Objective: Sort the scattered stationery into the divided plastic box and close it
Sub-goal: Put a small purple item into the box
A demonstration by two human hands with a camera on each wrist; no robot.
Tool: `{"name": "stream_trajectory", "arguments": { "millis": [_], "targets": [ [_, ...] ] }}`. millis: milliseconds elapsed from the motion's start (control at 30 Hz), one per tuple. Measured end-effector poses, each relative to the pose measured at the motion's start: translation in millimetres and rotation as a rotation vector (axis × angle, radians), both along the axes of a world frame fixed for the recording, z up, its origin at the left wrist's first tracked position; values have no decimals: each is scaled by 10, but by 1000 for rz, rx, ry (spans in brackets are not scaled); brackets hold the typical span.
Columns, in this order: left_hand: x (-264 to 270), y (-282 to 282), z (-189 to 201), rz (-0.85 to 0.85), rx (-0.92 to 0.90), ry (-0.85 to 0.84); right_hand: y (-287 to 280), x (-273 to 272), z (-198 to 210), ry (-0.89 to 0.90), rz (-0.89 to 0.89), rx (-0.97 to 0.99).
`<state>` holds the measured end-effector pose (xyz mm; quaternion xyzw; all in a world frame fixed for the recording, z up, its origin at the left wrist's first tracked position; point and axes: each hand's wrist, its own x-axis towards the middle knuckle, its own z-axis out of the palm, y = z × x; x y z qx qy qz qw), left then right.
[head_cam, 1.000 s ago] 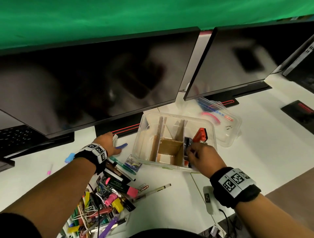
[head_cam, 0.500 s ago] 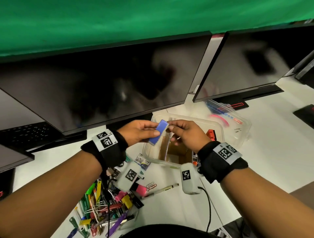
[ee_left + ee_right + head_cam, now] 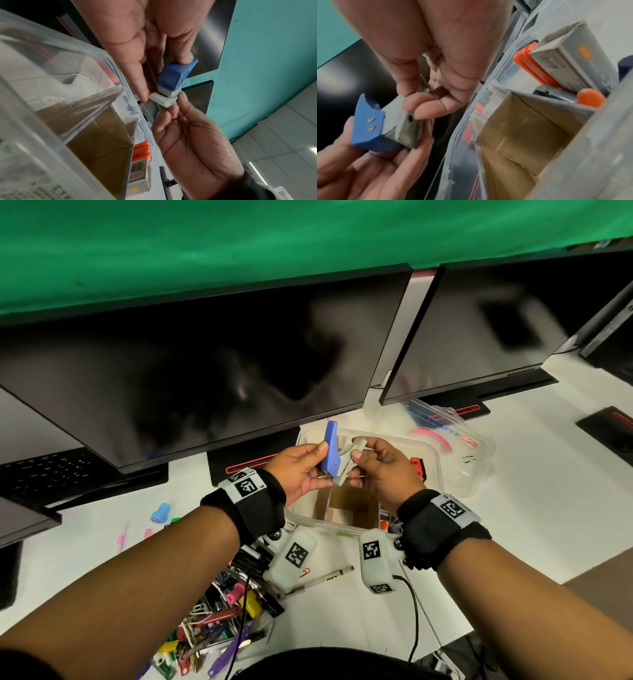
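A small blue and grey stapler [image 3: 334, 455] [image 3: 173, 79] [image 3: 385, 124] is held in the air above the clear divided box [image 3: 433, 470] [image 3: 56, 75] [image 3: 471, 121]. My left hand [image 3: 301, 467] [image 3: 368, 162] grips its blue top, which is swung up away from the base. My right hand [image 3: 373, 470] [image 3: 180, 128] pinches the grey base. The box has cardboard dividers [image 3: 349, 508]; an orange item [image 3: 416, 465] [image 3: 534, 65] and a grey carton [image 3: 570, 56] stand in its right compartment.
A heap of pens, markers and clips [image 3: 219, 618] lies at the lower left of the white desk [image 3: 513, 525]. The box's clear lid [image 3: 455, 446] lies behind it at right. Two dark monitors [image 3: 205, 364] hang over the desk. A blue cap [image 3: 161, 512] lies left.
My left hand picked the stapler off the desk and brought it over the box. My right hand left the box and took the grey base; the blue top swung up.
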<state>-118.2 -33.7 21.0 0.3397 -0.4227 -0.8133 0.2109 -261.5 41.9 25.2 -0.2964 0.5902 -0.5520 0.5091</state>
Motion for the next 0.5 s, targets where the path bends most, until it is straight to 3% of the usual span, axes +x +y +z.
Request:
{"name": "stream_trajectory", "arguments": {
  "millis": [67, 100, 200, 267, 400, 500],
  "targets": [
    [-9, 9, -13, 8, -34, -69, -2, -45, 23, -20, -43, -17],
    [0, 9, -43, 1, -147, -172, -2, -78, 45, 7, -76, -21],
    [127, -95, -218, -73, -783, -656, 1, -237, 114, 191, -225, 0],
    [252, -160, -322, -145, -1047, -847, 11, -378, 111, 361, -324, 53],
    [375, -177, -427, -124, -1004, -920, 13, -552, -39, 724, -317, 289],
    [355, -152, -440, -143, -944, -940, -41, -581, -151, 913, -135, 471]
  ]
}}
